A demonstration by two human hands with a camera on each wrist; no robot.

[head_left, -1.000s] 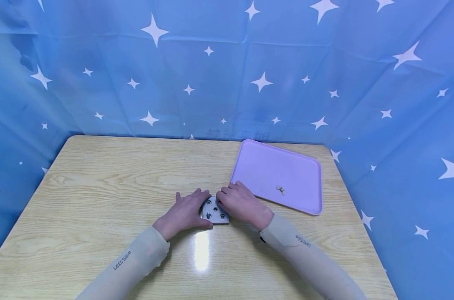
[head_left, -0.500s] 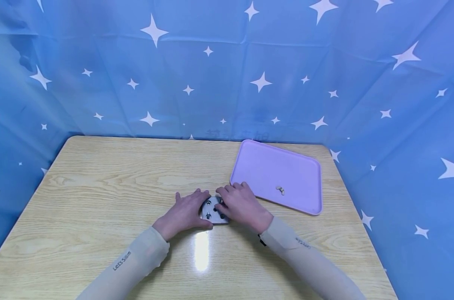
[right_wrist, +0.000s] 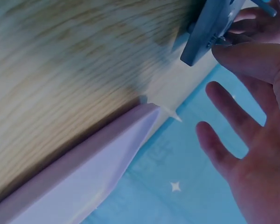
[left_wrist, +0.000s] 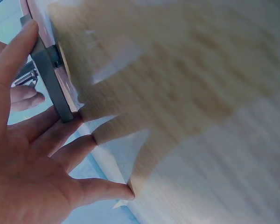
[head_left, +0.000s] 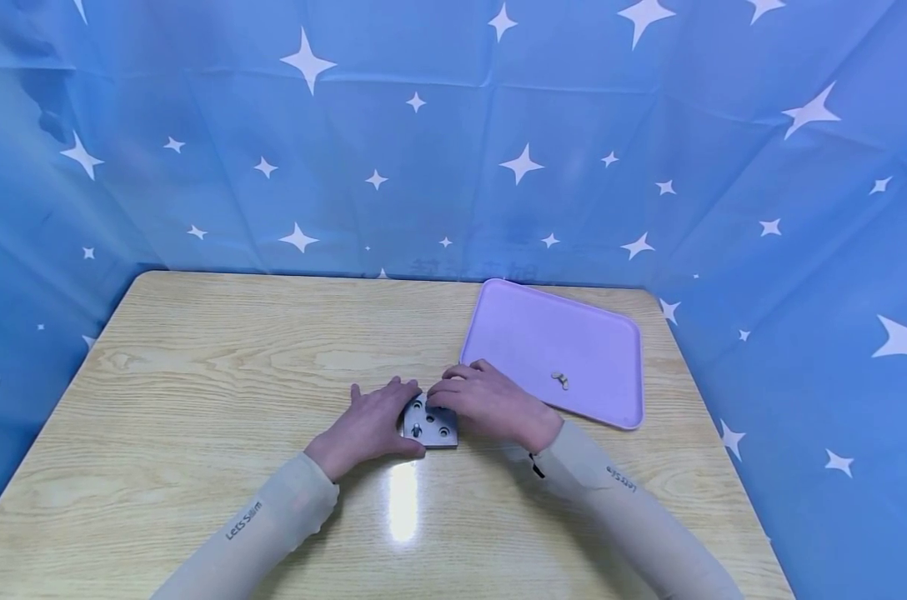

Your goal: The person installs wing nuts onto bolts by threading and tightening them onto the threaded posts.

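A small grey metal plate (head_left: 431, 436) with several holes is on the table, raised on short feet in the left wrist view. My left hand (head_left: 371, 423) holds it steady, thumb at the near edge and fingertips at the far edge. A threaded screw (left_wrist: 25, 77) stands up from the plate. My right hand (head_left: 491, 404) is over the plate's far right corner, thumb and forefinger pinching a small screw (right_wrist: 218, 40) there. The fingers hide most of that screw; the other right fingers are spread away from the plate in the right wrist view.
A shallow purple tray (head_left: 551, 333) lies at the back right, close beside my right hand. In it is a small brass-coloured, wing-shaped piece (head_left: 561, 381). Beyond the wooden table (head_left: 236, 358) hangs a blue star-patterned curtain (head_left: 453, 125).
The right fingers have loosened, opened over the plate and come together again at its far right corner, with the wrist turned. The left hand and the plate have stayed in place.
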